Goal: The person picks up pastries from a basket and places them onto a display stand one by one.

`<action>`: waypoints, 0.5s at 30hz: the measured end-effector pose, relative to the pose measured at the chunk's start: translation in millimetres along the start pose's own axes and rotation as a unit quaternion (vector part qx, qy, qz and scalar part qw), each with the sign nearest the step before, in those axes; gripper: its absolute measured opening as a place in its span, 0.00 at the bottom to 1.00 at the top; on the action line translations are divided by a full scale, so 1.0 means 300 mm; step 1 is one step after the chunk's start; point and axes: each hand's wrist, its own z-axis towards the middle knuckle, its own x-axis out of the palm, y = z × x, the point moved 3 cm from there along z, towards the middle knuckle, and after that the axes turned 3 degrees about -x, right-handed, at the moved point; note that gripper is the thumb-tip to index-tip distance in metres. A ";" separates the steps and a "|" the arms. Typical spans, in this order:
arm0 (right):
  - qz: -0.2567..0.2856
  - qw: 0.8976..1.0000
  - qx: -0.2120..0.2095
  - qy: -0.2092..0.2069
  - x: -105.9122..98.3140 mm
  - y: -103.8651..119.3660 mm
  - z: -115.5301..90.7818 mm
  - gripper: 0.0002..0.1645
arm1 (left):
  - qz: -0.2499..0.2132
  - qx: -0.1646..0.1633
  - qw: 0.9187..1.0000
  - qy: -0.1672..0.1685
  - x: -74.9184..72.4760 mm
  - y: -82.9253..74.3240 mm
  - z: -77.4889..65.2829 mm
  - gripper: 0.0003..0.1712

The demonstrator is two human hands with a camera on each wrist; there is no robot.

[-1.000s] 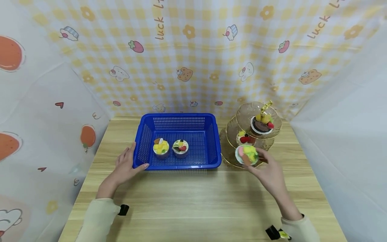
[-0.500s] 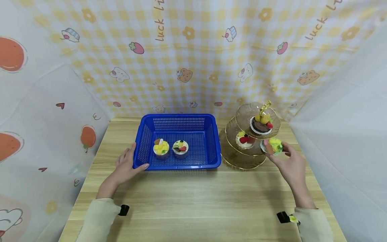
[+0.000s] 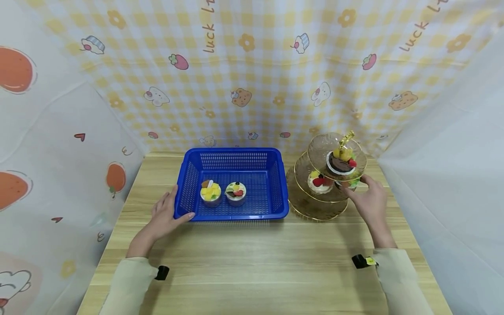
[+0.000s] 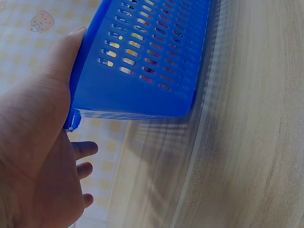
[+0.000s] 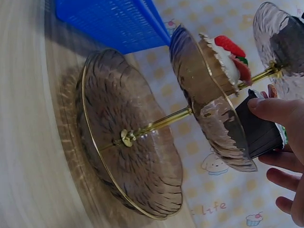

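My left hand (image 3: 163, 214) holds the near left corner of a blue plastic basket (image 3: 236, 217), thumb along the front rim and fingers at the left side. Two fruit-topped cupcakes, a yellow one (image 3: 210, 192) and one with red fruit (image 3: 235, 192), stand inside. My right hand (image 3: 370, 199) pinches a cupcake in a dark cup (image 5: 259, 126) at the middle tier's right side, under the top tier of a stand (image 3: 315, 210). In the right wrist view, the cup's base overlaps that tier's edge, with the thumb on one side and fingers on the other.
A cream cupcake with red fruit (image 3: 319, 183) sits on the stand's middle tier. The top tier holds a chocolate one (image 3: 341, 163) beside the gold handle (image 3: 347, 138). The light wooden table (image 3: 252, 262) meets a checked cloth (image 3: 260, 118) behind.
My right hand has carried the cupcake from in front of the stand, out to the right, then back in over the middle tier. The left hand and basket have stayed put.
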 end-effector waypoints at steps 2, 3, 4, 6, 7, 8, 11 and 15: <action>-0.002 1.000 -0.001 -0.004 0.010 -0.004 0.007 0.34 | -0.001 -0.001 1.000 0.000 0.001 0.000 0.000 0.67; -0.002 1.000 -0.002 -0.005 0.015 -0.006 0.010 0.34 | -0.001 -0.001 1.000 0.000 0.000 -0.001 0.000 0.67; -0.003 1.000 -0.004 -0.006 0.020 -0.008 0.013 0.34 | -0.001 -0.001 1.000 0.000 0.000 -0.001 0.000 0.67; -0.005 1.000 -0.005 -0.005 0.029 -0.012 0.020 0.33 | -0.001 -0.001 1.000 0.001 -0.001 -0.003 0.000 0.67; -0.004 1.000 -0.006 -0.004 0.034 -0.013 0.023 0.33 | -0.002 -0.001 1.000 0.001 -0.001 -0.003 0.000 0.67; -0.004 1.000 -0.006 -0.003 0.039 -0.015 0.026 0.32 | -0.002 -0.001 1.000 0.002 -0.001 -0.002 0.000 0.67; -0.003 1.000 -0.005 0.000 0.052 -0.018 0.034 0.31 | -0.003 -0.003 1.000 0.003 -0.001 -0.001 0.001 0.67; -0.004 1.000 -0.004 -0.002 0.066 -0.026 0.042 0.30 | -0.003 -0.003 1.000 0.003 0.002 0.002 0.003 0.67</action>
